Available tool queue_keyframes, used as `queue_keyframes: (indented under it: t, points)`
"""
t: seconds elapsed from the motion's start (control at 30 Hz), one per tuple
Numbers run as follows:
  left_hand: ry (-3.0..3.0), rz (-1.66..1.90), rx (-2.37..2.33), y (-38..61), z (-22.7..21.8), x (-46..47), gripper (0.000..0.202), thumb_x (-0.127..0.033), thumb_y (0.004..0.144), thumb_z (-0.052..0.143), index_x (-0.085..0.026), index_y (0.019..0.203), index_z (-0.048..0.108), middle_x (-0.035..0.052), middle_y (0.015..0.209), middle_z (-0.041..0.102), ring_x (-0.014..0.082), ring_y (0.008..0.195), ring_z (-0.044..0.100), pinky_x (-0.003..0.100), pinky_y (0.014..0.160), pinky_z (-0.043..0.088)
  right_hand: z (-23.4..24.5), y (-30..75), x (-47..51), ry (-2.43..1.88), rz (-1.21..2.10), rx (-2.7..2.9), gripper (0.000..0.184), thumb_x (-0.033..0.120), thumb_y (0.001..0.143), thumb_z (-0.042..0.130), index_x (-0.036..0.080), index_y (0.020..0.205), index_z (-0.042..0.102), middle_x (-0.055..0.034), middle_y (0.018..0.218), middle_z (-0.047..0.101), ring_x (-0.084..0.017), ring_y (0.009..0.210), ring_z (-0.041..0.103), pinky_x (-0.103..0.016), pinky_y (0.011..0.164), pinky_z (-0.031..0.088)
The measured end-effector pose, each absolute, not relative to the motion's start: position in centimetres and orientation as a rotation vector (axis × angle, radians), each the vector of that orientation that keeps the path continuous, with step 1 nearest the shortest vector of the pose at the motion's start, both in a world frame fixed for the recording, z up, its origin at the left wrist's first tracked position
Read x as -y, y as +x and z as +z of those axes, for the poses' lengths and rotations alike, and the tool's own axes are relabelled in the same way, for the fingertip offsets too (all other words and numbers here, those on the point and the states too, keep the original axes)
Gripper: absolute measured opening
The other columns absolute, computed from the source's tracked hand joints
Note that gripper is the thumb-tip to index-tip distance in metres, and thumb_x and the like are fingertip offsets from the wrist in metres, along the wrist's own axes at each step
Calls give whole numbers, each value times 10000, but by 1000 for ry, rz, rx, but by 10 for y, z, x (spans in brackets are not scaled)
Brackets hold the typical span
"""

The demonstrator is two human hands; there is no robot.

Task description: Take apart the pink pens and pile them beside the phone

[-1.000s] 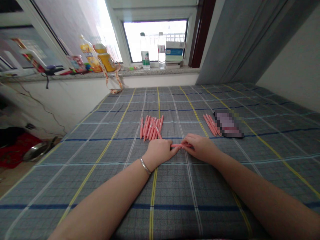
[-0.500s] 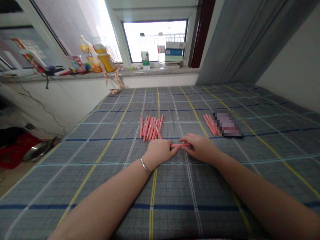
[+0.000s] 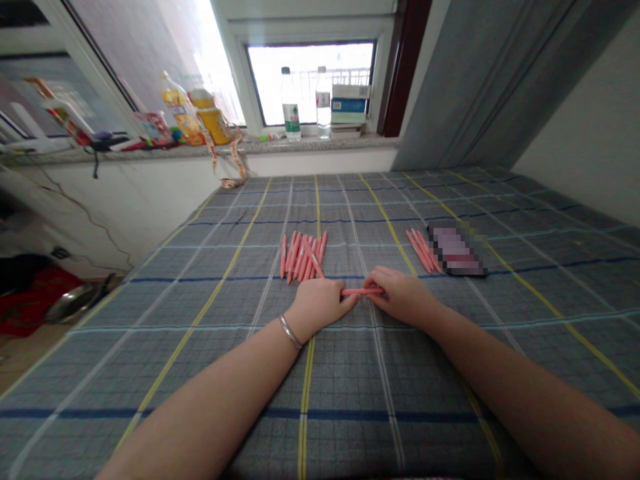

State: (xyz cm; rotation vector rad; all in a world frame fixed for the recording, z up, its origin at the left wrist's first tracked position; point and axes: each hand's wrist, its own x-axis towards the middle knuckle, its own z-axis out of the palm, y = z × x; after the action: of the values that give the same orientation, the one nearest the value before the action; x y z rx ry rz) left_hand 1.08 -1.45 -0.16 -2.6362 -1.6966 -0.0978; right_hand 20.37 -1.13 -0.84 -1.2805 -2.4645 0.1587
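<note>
A slim pink pen [image 3: 356, 291] lies crosswise between my hands, just over the checked cloth. My left hand [image 3: 323, 302], with a silver bangle at the wrist, is closed on its left end. My right hand [image 3: 400, 293] pinches the other end between thumb and fingers. Beyond my left hand lies a bunch of several matching pink pens [image 3: 300, 257], one slanting across the others. A smaller group of pink pens [image 3: 423, 250] rests to the right, against a dark-edged flat object [image 3: 457, 250] whose surface is pixelated.
The grey plaid cloth [image 3: 200, 373] covers the surface beneath my arms. On the window sill stand clear bottles [image 3: 291, 110], stacked boxes [image 3: 349, 107], an orange drink bottle [image 3: 180, 110] and a yellow strapped bottle [image 3: 214, 123]. A grey curtain [image 3: 480, 80] hangs at right.
My right hand's fingers have curled in more and shifted slightly right along the pen. My left hand and the pens on the cloth stay where they were.
</note>
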Motion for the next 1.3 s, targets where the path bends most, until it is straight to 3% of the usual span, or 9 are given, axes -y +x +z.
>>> queue_keyframes:
  t: [0.53, 0.77, 1.3]
  points:
    - [-2636, -137, 1653, 11, 0, 16, 545, -550, 843, 276, -171, 802, 666, 91, 681, 647, 221, 675, 622, 298, 598, 434, -8, 205, 11, -1251, 209, 2469, 149, 326, 844, 477, 203, 888, 549, -29, 874, 588, -145, 744, 535, -253, 642, 368]
    - [-2668, -206, 1509, 14, 2, 20, 449, -425, 894, 245, -166, 884, 612, 88, 792, 659, 224, 701, 624, 313, 599, 446, -7, 205, 11, -1205, 249, 2463, 181, 325, 857, 452, 200, 912, 570, -41, 873, 607, -155, 778, 552, -263, 666, 384]
    - [-2750, -210, 1490, 12, 1, 18, 413, -418, 894, 263, -194, 856, 609, 58, 768, 659, 203, 690, 616, 287, 592, 434, -10, 206, 10, -1241, 350, 2406, 234, 383, 869, 440, 206, 886, 593, -32, 851, 638, -159, 770, 574, -264, 645, 391]
